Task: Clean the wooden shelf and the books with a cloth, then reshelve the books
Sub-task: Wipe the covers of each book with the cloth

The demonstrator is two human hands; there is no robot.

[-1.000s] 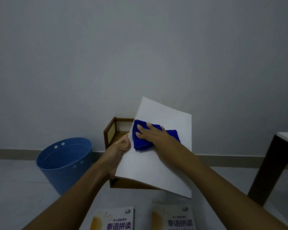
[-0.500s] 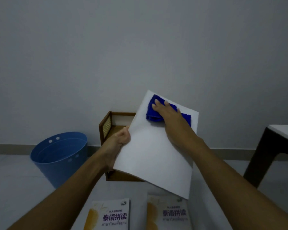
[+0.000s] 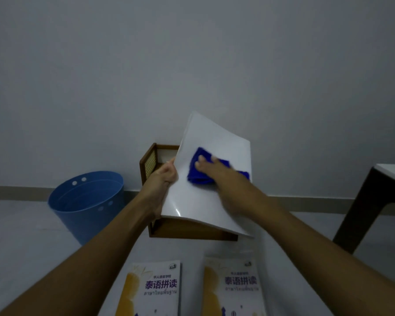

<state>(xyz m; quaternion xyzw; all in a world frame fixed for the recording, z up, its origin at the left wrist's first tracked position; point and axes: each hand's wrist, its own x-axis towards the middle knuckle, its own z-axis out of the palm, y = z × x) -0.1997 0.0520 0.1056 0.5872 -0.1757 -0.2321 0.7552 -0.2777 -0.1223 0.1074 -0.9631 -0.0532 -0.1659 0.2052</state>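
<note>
A white-covered book is held up tilted in front of me. My left hand grips its left edge. My right hand presses a folded blue cloth flat against the cover, fingers laid over the cloth. Behind and below the book stands the small wooden shelf, mostly hidden by it. Two more books with yellow and purple covers lie on the floor, one at the left and one at the right.
A blue plastic bucket stands on the floor left of the shelf. A dark-legged table with a white top is at the right edge. A plain wall rises behind everything.
My right hand has slid the blue cloth down from the book's top edge to its middle. The left hand keeps its grip on the book's edge.
</note>
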